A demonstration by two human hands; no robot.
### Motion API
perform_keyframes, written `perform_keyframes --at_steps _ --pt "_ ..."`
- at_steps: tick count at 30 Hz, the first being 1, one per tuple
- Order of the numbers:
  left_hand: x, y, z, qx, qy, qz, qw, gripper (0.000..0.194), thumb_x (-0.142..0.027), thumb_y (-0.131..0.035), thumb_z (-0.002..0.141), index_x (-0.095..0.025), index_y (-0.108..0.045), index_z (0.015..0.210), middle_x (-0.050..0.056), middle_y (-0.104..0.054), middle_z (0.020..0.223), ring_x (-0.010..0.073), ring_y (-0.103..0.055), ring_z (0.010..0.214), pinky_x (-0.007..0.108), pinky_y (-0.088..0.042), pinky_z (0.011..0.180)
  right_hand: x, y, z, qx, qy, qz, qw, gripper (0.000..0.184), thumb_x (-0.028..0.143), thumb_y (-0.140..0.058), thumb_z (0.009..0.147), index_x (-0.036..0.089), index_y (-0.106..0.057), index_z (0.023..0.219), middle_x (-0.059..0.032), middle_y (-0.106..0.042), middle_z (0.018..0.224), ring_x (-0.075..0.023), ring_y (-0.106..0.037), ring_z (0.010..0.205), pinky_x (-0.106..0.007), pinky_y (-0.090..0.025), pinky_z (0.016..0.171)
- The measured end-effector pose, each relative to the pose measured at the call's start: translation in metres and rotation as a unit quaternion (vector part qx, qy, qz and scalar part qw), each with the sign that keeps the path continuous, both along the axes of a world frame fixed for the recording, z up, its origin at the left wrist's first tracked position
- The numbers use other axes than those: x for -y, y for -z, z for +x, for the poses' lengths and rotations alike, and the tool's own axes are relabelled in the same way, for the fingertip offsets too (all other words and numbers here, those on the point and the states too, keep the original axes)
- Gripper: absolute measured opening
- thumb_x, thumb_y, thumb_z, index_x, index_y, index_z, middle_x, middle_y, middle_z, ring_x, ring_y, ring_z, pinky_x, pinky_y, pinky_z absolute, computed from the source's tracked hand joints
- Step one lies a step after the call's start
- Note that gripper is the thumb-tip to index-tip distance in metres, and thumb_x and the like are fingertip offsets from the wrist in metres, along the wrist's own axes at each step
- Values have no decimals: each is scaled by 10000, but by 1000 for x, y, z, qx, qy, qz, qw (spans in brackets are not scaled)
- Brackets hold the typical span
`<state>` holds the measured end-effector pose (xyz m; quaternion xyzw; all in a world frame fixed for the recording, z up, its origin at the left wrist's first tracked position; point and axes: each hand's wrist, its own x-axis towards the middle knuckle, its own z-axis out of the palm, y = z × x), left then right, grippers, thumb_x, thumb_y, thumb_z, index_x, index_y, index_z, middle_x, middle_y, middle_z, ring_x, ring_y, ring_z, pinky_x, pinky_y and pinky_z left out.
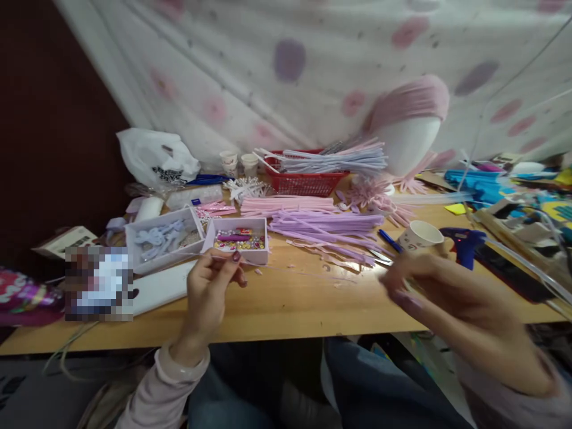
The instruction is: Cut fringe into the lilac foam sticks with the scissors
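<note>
My left hand (208,289) is closed in a pinch in front of a small white box (254,257) of beads and gems. Between its thumb and finger is a thin pale thread (308,274), faintly seen running right above the table. My right hand (451,301) is raised near the table's right front, blurred by motion. Its thumb and fingers come together at the tips, but what they hold is too smeared to tell. Just beyond it stand a paper cup (420,234) and a blue glue gun (465,241). Scissors (381,257) and a blue pen (390,241) lie nearby.
Purple pipe cleaners (326,223) and pink ones (286,205) lie mid-table. Behind them, a red basket (304,183) holds more. A larger white box (163,238) stands left, a mannequin head (409,137) at the back, a phone (513,274) at right.
</note>
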<state>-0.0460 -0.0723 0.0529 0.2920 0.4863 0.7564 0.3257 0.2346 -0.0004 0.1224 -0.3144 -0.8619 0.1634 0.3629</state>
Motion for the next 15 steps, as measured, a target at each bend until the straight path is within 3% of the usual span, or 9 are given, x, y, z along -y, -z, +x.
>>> perform_keyframes --at_steps 2,3,6,10,12,15 --pt "-1 3 5 -31 16 -6 999 237 -322 -800 714 -154 -633 697 -21 -677 614 75 -586 471 179 -501 469 -2 9 -26 8 -20 53 998 301 409 -629 898 250 -620 1153 -70 -689 1077 -225 -644 1009 -357 -524 878" --pt "-1 4 8 -43 23 -10 999 234 -329 -788 731 -153 -636 704 -15 -683 622 75 -589 480 182 -506 483 -3 18 -38 25 -35 70 997 317 409 -619 906 238 -611 1173 -78 -693 1085 -232 -641 1027 -363 -517 875" --pt "-1 8 19 -60 42 -36 997 233 -345 -766 758 -149 -643 727 18 -715 680 87 -605 503 201 -522 504 -9 46 -64 59 -82 66 993 220 361 -517 975 219 -659 1063 -38 -718 815 -174 -671 786 -286 -503 714" --pt "0 15 27 -57 38 -58 996 267 -389 -750 762 -151 -635 724 34 -718 688 104 -607 510 227 -528 510 -20 67 -70 80 -134 58 986 279 314 -434 1012 194 -669 918 -14 -690 694 -116 -625 612 -227 -441 587" --pt "4 19 17 -59 19 -62 996 281 -399 -765 738 -146 -644 719 40 -713 672 109 -600 500 237 -526 511 -24 70 -63 87 -147 56 984 300 320 -414 1015 201 -653 878 -18 -699 724 -117 -635 628 -222 -444 584" --pt "14 23 -23 -31 -63 -59 996 283 -374 -799 682 -147 -635 710 44 -725 707 105 -598 509 228 -512 518 -32 73 -47 93 -138 36 985 277 305 -412 1009 220 -637 873 -8 -697 716 -121 -646 614 -220 -457 562"
